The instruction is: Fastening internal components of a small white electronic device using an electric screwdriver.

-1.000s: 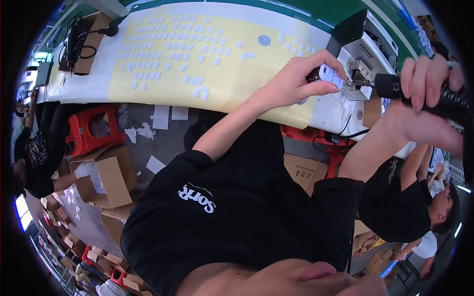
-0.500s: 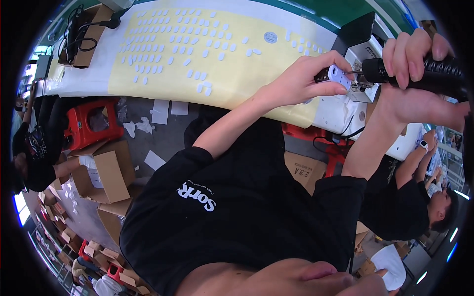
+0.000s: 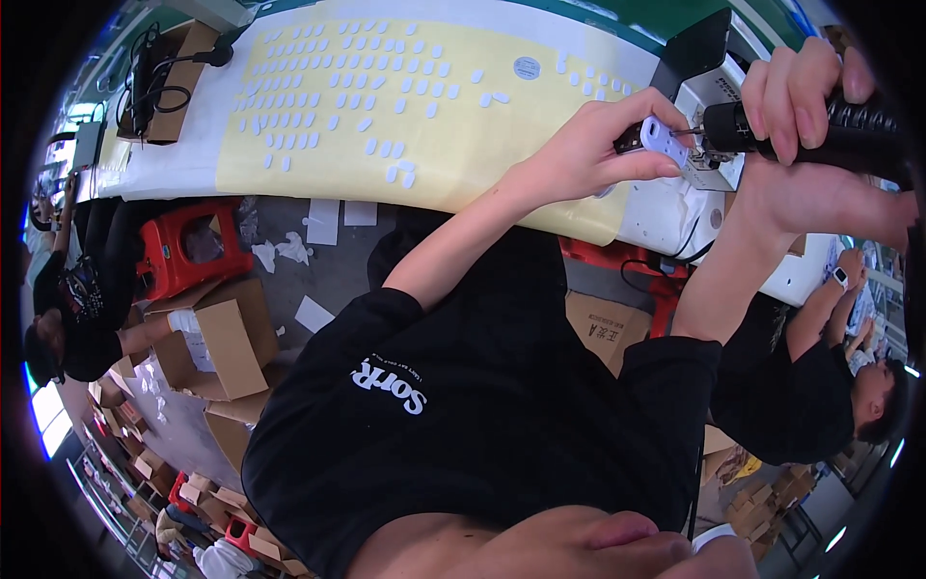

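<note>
A worker in a black T-shirt [image 3: 521,396] held a small pale part [image 3: 664,141] in the left hand [image 3: 590,154], pinched between thumb and fingers, over the right-hand end of a long white surface [image 3: 178,169]. The right hand [image 3: 803,101] was wrapped around a black, barrel-shaped tool [image 3: 728,129], its slender shaft [image 3: 687,131] pointing left at the face of the part; whether the tip touched could not be told. Both hands were closed on what they held.

Just behind the part stood a white device [image 3: 709,90] with a raised dark panel, and a metal fixture [image 3: 709,174] at its front. Farther left, rows of small white pieces [image 3: 359,84] covered a yellow sheet [image 3: 521,130], with a round grey disc [image 3: 527,68] lying near its far edge. At the surface's left end, a cardboard box [image 3: 172,114] held black cables [image 3: 174,96].

Below, a red stool [image 3: 164,261] and an open carton [image 3: 241,338] stood on the floor, near scattered papers [image 3: 323,224]. A co-worker [image 3: 87,328] reached toward the carton at left; another [image 3: 796,400], in black, sat at right.
</note>
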### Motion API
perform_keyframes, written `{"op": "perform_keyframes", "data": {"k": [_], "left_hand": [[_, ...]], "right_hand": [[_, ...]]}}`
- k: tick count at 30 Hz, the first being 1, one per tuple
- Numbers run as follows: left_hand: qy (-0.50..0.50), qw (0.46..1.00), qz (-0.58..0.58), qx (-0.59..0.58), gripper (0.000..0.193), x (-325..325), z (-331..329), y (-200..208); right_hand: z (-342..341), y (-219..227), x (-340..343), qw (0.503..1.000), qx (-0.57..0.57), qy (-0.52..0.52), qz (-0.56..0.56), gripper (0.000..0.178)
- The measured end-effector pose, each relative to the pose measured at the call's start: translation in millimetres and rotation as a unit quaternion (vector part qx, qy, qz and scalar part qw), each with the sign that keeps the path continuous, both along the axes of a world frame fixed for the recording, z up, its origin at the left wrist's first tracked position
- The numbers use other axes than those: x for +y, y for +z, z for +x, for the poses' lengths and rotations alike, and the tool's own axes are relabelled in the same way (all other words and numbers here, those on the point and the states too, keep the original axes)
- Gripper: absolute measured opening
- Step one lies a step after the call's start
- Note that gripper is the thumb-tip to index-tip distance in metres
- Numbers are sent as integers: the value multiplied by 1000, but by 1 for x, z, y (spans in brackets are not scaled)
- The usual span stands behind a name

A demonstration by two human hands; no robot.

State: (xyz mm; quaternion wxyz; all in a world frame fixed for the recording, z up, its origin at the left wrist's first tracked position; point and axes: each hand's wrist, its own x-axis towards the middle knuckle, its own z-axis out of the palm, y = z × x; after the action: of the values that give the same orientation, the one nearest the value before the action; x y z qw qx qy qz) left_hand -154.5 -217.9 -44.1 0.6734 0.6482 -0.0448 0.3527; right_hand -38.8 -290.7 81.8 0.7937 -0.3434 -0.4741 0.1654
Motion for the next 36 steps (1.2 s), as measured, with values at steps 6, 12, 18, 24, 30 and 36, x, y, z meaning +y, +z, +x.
{"op": "perform_keyframes", "data": {"k": [6, 12, 18, 24, 30, 36], "left_hand": [[15, 1000, 25, 4, 31, 3, -2, 3], [13, 1000, 20, -1, 29, 2, -1, 2], [14, 1000, 13, -10, 28, 1, 0, 0], [11, 1000, 19, -11, 28, 1, 1, 1], [10, 1000, 11, -10, 28, 1, 0, 2], [-1, 1000, 7, 16, 31, 5, -3, 5]], "right_hand": [[24, 10, -35, 1000, -16, 4, 10, 80], [67, -30, -27, 982, -46, -169, -67, 79], [60, -48, -12, 957, -50, -257, -126, 73], [58, -45, -2, 955, -12, -247, -163, 69], [67, -47, -7, 960, -4, -213, -182, 67], [35, -24, -31, 974, 39, -143, -168, 73]]}}
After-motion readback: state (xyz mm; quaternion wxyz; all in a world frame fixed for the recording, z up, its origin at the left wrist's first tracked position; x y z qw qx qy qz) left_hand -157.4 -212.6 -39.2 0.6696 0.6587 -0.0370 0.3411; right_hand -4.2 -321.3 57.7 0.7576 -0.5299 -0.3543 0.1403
